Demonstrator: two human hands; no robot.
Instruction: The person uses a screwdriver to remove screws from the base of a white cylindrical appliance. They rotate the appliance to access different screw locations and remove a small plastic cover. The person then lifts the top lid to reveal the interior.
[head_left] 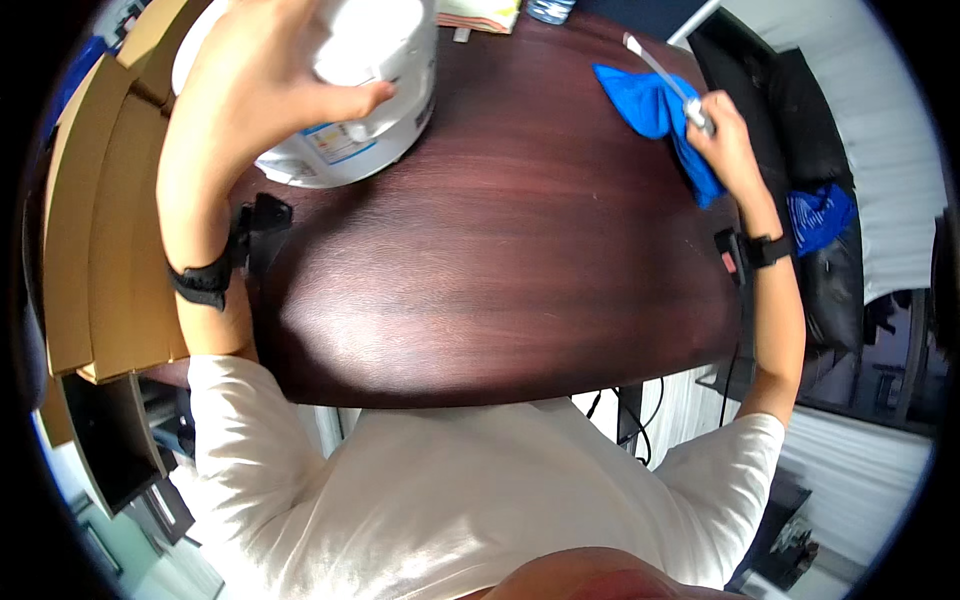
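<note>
Your left hand [262, 75] grips the white cooker [345, 95] at the table's [500, 270] far left, probably heavy and smooth, so hold its body firmly, while your right hand [725, 135] clenches the soft blue cloth [650, 105] and a thin tool [660, 70].

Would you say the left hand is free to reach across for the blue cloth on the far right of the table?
Probably not: the left hand is gripping the white appliance, and the right hand already holds the blue cloth. The dark table between them shows nothing in the way.
</note>
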